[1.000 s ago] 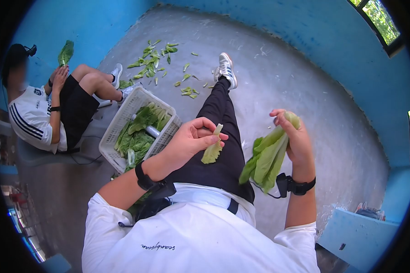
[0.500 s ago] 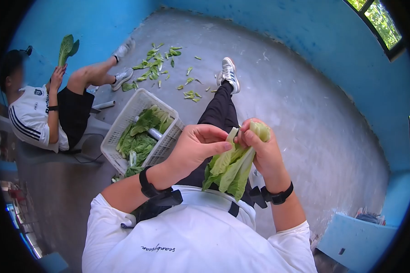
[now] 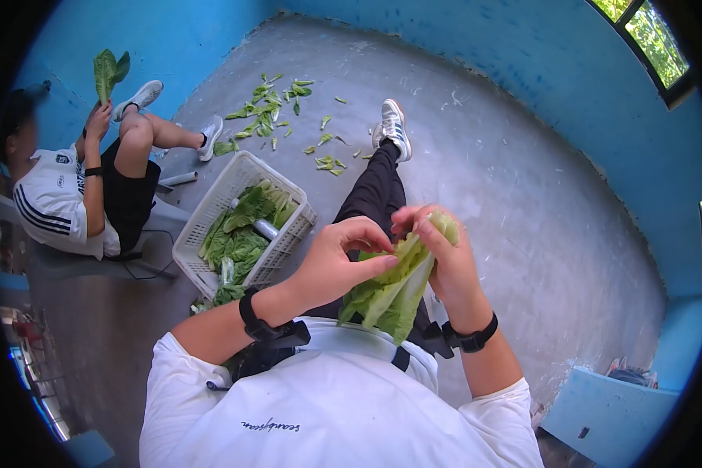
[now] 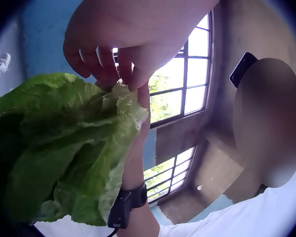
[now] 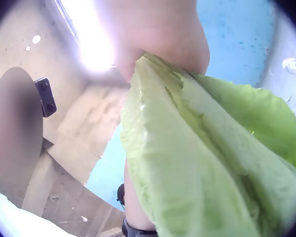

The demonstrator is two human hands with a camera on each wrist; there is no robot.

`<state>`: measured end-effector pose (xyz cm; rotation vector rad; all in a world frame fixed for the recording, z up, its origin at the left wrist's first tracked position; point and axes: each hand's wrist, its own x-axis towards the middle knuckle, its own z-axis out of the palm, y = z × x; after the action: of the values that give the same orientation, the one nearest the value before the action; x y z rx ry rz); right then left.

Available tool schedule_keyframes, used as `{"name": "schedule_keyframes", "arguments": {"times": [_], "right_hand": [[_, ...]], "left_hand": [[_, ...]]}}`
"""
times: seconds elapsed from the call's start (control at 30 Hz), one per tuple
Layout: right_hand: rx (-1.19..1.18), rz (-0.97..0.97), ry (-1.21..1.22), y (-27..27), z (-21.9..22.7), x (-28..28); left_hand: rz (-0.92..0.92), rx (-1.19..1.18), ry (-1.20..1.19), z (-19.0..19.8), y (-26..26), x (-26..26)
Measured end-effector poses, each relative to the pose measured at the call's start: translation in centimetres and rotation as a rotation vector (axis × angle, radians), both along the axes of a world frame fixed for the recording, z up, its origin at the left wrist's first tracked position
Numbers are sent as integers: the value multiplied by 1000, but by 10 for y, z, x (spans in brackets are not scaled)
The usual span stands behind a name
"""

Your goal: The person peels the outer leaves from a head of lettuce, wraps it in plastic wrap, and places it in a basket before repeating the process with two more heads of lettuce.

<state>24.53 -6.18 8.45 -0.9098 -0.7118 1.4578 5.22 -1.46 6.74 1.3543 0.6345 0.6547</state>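
Note:
In front of my lap, my right hand (image 3: 454,253) grips a bunch of romaine lettuce (image 3: 398,300) by its pale stem end, leaves hanging down. My left hand (image 3: 331,261) meets it from the left, thumb and fingers pinching at a leaf near the top of the bunch. From the left wrist view, those fingertips (image 4: 106,81) are right at the frilly edge of the lettuce (image 4: 74,148). The right wrist view has broad pale-ribbed leaves (image 5: 182,148) spreading below the right hand (image 5: 160,37), whose fingers are mostly hidden.
A white plastic basket (image 3: 246,162) with lettuce and a bottle-like item stands left of my leg. Loose leaves (image 3: 265,109) lie scattered on the grey floor beyond. Another person (image 3: 62,195) sits at left holding greens (image 3: 108,74). A blue cabinet (image 3: 608,409) is at right.
My right hand has brought the lettuce bunch left to my left hand. The small leaf held apart in my left hand now merges with the bunch. The seated person has lifted a leg.

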Motion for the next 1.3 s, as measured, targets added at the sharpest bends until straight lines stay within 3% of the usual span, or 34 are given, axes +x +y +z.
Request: {"name": "schedule_keyframes", "arguments": {"times": [0.13,0.23,0.27,0.37,0.6,0.77,1.03,1.13,1.23,1.3], "right_hand": [[81,34,119,-3,-8,10],[115,38,343,-5,-14,15],[143,-11,368,-6,-13,12],[199,-174,500,-4,-14,8],[222,-169,239,-15,-9,6],[238,-92,422,-31,-41,3],[153,-149,346,-31,-16,-7],[255,-107,286,-30,-18,2],[271,-135,254,-33,-11,8],[305,-220,290,-36,-10,12]], "left_hand": [[74,-14,2,-14,-2,-7],[-26,69,115,-19,-3,-13],[-165,36,128,-25,-2,-15],[-285,-211,-4,-27,-19,-10],[-325,-140,40,-22,-23,-2],[-232,-51,120,-31,-31,-12],[-204,91,220,-26,-27,-15],[-296,19,255,-12,-25,-10],[-396,110,199,-22,-29,-13],[-465,-65,99,-24,-29,-18]]}}
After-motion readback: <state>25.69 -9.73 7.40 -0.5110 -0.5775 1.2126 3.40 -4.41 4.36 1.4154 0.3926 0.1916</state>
